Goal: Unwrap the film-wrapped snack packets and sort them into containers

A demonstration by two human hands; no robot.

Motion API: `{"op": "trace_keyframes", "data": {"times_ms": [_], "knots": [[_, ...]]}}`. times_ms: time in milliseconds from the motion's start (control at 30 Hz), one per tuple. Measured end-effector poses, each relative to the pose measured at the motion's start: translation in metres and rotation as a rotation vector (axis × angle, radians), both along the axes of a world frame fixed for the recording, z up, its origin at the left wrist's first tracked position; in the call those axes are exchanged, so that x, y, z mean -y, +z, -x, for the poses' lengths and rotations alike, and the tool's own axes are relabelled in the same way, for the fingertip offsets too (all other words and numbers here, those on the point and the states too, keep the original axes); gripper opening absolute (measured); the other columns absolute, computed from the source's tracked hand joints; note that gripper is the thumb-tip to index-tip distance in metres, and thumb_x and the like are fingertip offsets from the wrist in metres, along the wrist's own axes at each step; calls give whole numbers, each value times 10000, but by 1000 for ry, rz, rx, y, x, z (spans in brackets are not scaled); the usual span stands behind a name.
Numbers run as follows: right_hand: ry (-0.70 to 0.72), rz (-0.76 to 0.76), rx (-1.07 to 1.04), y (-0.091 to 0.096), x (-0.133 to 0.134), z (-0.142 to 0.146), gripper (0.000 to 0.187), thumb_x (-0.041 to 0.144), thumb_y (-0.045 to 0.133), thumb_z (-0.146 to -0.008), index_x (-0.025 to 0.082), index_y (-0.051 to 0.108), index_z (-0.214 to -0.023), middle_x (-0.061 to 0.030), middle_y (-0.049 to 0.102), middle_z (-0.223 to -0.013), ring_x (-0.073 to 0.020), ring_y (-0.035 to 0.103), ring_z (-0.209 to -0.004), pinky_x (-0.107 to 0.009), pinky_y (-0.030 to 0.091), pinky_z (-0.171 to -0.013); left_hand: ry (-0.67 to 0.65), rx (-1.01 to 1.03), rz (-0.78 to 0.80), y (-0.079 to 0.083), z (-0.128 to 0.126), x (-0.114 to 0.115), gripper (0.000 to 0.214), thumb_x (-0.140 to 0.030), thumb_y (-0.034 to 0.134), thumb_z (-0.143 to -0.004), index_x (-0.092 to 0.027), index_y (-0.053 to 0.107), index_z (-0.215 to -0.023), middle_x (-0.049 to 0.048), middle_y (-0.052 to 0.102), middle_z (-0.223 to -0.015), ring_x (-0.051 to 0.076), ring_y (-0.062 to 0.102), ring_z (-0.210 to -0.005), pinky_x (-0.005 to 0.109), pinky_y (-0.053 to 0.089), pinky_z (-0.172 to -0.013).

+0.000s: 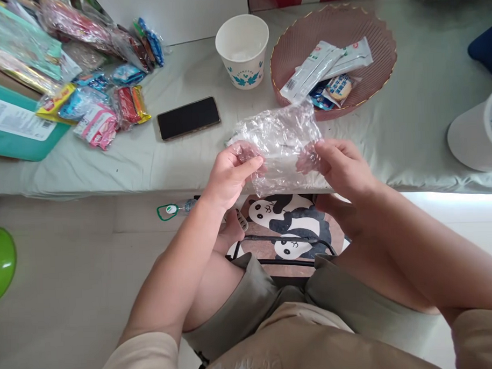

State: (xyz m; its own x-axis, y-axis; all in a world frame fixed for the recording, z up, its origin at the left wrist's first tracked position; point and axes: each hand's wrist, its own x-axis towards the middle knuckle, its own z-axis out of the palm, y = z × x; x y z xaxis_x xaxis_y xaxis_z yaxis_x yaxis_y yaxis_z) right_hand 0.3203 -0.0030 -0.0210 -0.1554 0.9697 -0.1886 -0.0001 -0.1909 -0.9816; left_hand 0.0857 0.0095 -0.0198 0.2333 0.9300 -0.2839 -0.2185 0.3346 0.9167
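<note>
A crinkled clear plastic bag (282, 132) is stretched between my two hands at the front edge of the covered table. My left hand (233, 171) pinches its left side, thumb on top and the other fingers behind the film. On the right side my right hand (342, 162) grips the bag, with some fingers showing through the plastic. Just behind the bag stands a pink ribbed basket (369, 29) with a gold rim, holding white long sachets (312, 69) and a small blue biscuit packet (339, 89). A white paper cup (243, 50) with a teal leaf print stands upright left of the basket.
A black phone (188, 118) lies left of the bag. Packaged snacks (93, 103) are heaped at the left beside a teal box (14, 128). A white container (478, 133) stands at the right edge. Below are a panda mat (298, 226) and a green object (0, 263).
</note>
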Motion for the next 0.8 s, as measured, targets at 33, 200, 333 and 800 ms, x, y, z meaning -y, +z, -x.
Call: {"op": "trace_keyframes", "data": {"times_ms": [33, 200, 333, 800], "knots": [[37, 28, -10, 2, -1, -1, 539, 749, 771, -778, 212, 723, -777, -31, 697, -708, -142, 637, -660, -297, 526, -645, -32, -17, -18, 2, 2, 0, 369, -362, 952, -656, -195, 654, -797, -15, 702, -768, 126, 710, -670, 239, 572, -604], [231, 31, 94, 11, 0, 1, 336, 514, 848, -797, 209, 707, -796, 17, 608, -585, -102, 528, -548, -278, 439, -551, -142, -25, 17, 6, 6, 4, 464, -436, 964, -641, -202, 687, -931, 16, 770, -837, 166, 748, -715, 294, 640, -686], [173, -34, 111, 11, 1, 4, 276, 476, 792, -850, 210, 719, -849, 26, 594, -589, -98, 521, -561, -280, 422, -562, -235, -100, 63, 3, 7, 3, 414, -471, 926, -690, -186, 698, -887, 26, 750, -732, 183, 740, -656, 294, 633, -606], [30, -20, -33, 5, 1, 3, 298, 508, 733, -786, 232, 636, -733, -15, 602, -697, -127, 480, -579, -302, 373, -545, -174, -116, -133, 7, 17, 1, 152, -345, 755, -718, -224, 663, -716, -7, 635, -690, 119, 583, -571, 278, 506, -517]]}}
